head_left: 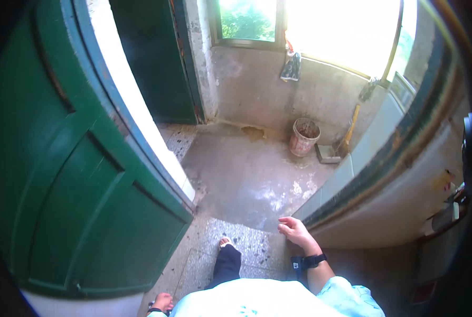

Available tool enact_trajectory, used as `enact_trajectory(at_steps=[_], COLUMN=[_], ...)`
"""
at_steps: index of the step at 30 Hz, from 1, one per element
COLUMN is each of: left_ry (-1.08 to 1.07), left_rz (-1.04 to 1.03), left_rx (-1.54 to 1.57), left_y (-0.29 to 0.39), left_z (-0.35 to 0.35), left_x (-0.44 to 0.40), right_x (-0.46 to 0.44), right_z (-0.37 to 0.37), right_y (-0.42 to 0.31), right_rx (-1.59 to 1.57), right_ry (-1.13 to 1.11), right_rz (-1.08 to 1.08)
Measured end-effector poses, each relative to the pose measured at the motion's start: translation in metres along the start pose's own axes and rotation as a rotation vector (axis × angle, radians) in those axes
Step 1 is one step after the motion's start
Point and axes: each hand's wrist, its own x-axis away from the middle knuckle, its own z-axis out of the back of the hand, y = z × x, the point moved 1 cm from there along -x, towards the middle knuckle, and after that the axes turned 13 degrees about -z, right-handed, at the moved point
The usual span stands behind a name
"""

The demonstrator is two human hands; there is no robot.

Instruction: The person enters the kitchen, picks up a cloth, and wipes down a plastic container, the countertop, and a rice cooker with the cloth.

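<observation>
The window (pixel 341 31) glares so hard that most of the view through it is washed out; whatever sits inside the bucket (pixel 303 140) is hard to make out from here, and the clutter (pixel 454 208) at the far right is cut off in shadow; low at the person's side, the left hand (pixel 163 302) shows only small, fingers curled, so I cannot tell whether it grips anything; the green door (pixel 88 211) stands nearest it; the right hand (pixel 295 232) reaches forward, fingers loosely bent and free of any hold, near the foot of the door frame (pixel 370 177)
</observation>
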Motion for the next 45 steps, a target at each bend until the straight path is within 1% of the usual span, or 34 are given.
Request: enact_trajectory(at_steps=[3,4,5,6,7,9,10,12,14,15,16,19,21,22,23,24,25,26,27,28,29,31,32,34,37,38,39,40,41,42,43,44,45], left_ry=[0.033,0.012,-0.039,-0.071,-0.088,-0.062,-0.04,-0.073,-0.094,-0.113,-0.145,-0.143,-0.149,-0.091,-0.04,0.003,0.034,0.025,0.012,0.041,0.066,0.077,0.059,0.036,0.055,0.065,0.073,0.169,0.19,0.219,0.233,0.242,0.261], left_rz=[0.042,0.015,-0.075,-0.167,-0.257,-0.317,-0.36,-0.496,-0.641,-0.682,-0.683,-0.77,-0.755,-0.69,-0.616,-0.559,-0.544,-0.488,-0.432,-0.4,-0.386,-0.414,-0.403,-0.309,-0.194,-0.199,-0.204,-0.282,-0.304,-0.357,-0.384,-0.37,-0.46], left_rx=[0.091,0.032,-0.075,-0.161,-0.213,-0.069,-0.078,-0.082,0.002,0.014,0.083,0.045,0.084,0.039,-0.004,-0.116,-0.093,-0.167,-0.237,-0.161,-0.14,0.101,0.146,0.183,0.268,0.284,0.302,0.442,0.462,0.214,-0.019,0.022,-0.076], left_y=[-0.055,-0.03,0.017,0.086,0.138,0.198,0.244,0.323,0.398,0.434,0.464,0.526,0.546,0.562,0.574,0.583,0.592,0.602,0.618,0.633,0.642,0.654,0.656,0.652,0.651,0.653,0.652,0.642,0.655,0.664,0.666,0.667,0.668], left_z=[0.005,0.013,0.021,0.026,0.029,0.026,0.024,0.014,0.005,0.004,0.0,-0.01,-0.015,-0.012,-0.008,-0.004,0.0,0.006,0.014,0.02,0.025,0.035,0.04,0.053,0.085,0.099,0.111,0.119,0.15,0.172,0.177,0.186,0.203], left_x=[-0.145,-0.155,-0.16,-0.151,-0.149,-0.2,-0.21,-0.245,-0.265,-0.261,-0.27,-0.318,-0.37,-0.375,-0.379,-0.386,-0.395,-0.398,-0.397,-0.393,-0.398,-0.415,-0.428,-0.451,-0.488,-0.509,-0.531,-0.555,-0.568,-0.575,-0.576,-0.583,-0.593], right_x=[-0.048,-0.064,-0.076,-0.092,-0.108,-0.133,-0.144,-0.167,-0.202,-0.218,-0.242,-0.312,-0.379,-0.413,-0.444,-0.475,-0.506,-0.542,-0.583,-0.619,-0.639,-0.659,-0.667,-0.684,-0.733,-0.758,-0.788,-0.818,-0.841,-0.859,-0.855,-0.86,-0.879], right_z=[0.015,0.021,0.027,0.035,0.042,0.053,0.057,0.069,0.082,0.09,0.1,0.123,0.142,0.149,0.153,0.156,0.157,0.156,0.152,0.147,0.134,0.095,0.074,0.032,-0.028,-0.045,-0.056,-0.066,-0.085,-0.1,-0.109,-0.122,-0.136], right_y=[-0.022,-0.032,-0.04,-0.051,-0.063,-0.084,-0.094,-0.106,-0.1,-0.1,-0.095,-0.117,-0.131,-0.146,-0.163,-0.182,-0.201,-0.215,-0.231,-0.246,-0.272,-0.34,-0.37,-0.418,-0.462,-0.471,-0.473,-0.479,-0.505,-0.524,-0.541,-0.558,-0.572], right_rx=[0.076,0.106,0.114,0.154,0.194,0.132,0.136,0.144,0.029,0.054,0.062,0.059,0.051,0.077,0.151,0.2,0.244,0.26,0.245,0.225,0.236,0.378,0.379,0.031,0.078,0.064,0.077,0.186,0.293,0.315,0.304,0.289,0.316], right_ry=[0.054,0.073,0.08,0.141,0.196,0.265,0.286,0.308,0.251,0.254,0.244,0.281,0.273,0.249,0.234,0.219,0.205,0.172,0.133,0.093,0.063,0.077,0.054,-0.166,-0.275,-0.361,-0.369,-0.426,-0.482,-0.493,-0.532,-0.576,-0.601], right_rz=[-0.056,-0.091,-0.09,-0.083,-0.077,-0.075,-0.08,-0.079,-0.205,-0.214,-0.251,-0.311,-0.309,-0.316,-0.28,-0.187,-0.092,-0.074,0.014,0.098,0.113,0.367,0.381,0.08,0.09,0.111,0.134,0.144,0.161,0.183,0.174,0.167,0.17])
